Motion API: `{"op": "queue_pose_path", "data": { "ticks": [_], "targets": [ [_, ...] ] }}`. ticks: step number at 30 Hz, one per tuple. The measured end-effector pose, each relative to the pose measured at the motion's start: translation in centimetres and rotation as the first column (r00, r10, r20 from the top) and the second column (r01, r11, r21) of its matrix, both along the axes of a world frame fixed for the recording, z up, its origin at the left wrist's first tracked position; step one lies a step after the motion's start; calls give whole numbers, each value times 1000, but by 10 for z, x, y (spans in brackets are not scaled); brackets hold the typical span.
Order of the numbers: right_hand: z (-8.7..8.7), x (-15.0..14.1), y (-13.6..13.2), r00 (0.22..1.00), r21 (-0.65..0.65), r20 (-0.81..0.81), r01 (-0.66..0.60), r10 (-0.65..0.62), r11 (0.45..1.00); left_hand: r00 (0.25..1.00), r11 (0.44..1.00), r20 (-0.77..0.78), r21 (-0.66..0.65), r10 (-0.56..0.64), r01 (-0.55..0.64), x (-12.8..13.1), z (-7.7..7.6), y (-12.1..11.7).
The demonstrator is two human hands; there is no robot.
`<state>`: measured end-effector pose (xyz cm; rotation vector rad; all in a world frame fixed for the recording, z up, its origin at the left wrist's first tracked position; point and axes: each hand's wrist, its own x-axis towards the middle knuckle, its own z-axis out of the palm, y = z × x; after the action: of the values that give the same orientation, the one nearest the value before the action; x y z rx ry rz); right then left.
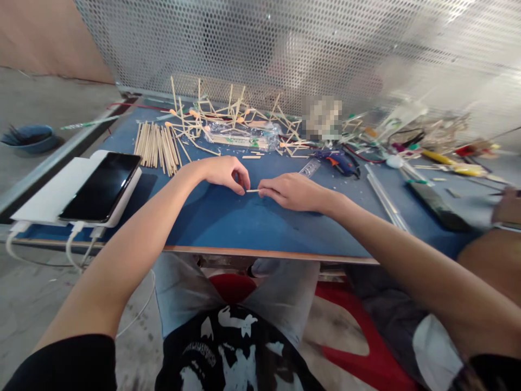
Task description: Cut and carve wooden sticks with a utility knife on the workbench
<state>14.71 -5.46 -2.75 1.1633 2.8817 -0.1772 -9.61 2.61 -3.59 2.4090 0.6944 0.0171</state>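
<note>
- Pinches a short wooden stick (253,190) by its right end in the fingertips of the right hand (291,191), in the middle of the frame.
- Curls the left hand (228,172) just left of centre, thumb and forefinger bent to the stick's left end; cannot tell whether gripping or only touching it.
- Works over a blue tabletop (240,222), across the middle of the frame.
- Has a bundle of loose sticks (152,145) lying left of centre, beyond the left forearm.
- Has stick frames (194,113) with orange blobs standing at upper middle, near a clear plastic wrapper (264,132).
- Has a blue glue gun (342,163) lying right of centre, beside a clear ruler (310,168).
- Has a black phone (101,187) at left, and a co-worker's hand (507,206), blurred, at the right edge.
</note>
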Motion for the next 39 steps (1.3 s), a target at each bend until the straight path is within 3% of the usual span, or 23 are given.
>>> {"op": "queue_pose_path", "data": {
  "ticks": [4, 7, 13, 18, 23, 30, 36, 39],
  "targets": [
    [4, 0, 4, 996, -40, 85, -6, 9, 999, 999, 1000, -36, 21, 11, -11, -2, 0, 2],
    [8, 1, 10, 996, -124, 62, -60, 68, 990, 999, 1000, -33, 21, 20, -20, -2, 0, 1],
    [18, -7, 35, 980, -346, 19, -180, 199, 921, 998, 999, -56, 36, 31, -29, -1, 0, 2],
    [25, -23, 54, 978, -459, 87, -129, 189, 879, 999, 999, -37, 49, 12, -10, 1, 0, -2],
    [25, -30, 57, 979, -475, 127, -80, 158, 876, 1000, 1000, -28, -16, 2, -2, 5, 0, -8],
    [36, -42, 54, 934, -417, 328, 7, 143, 909, 999, 999, -42, 37, -5, 6, 6, -3, -5],
    [36, -53, 62, 942, -453, 332, 116, 46, 884, 999, 997, -52, 73, 10, -7, 6, -3, -5],
    [32, -56, 64, 946, -462, 316, 84, 75, 883, 999, 997, -49, 73, 11, -7, 6, -3, -6]
  ]
}}
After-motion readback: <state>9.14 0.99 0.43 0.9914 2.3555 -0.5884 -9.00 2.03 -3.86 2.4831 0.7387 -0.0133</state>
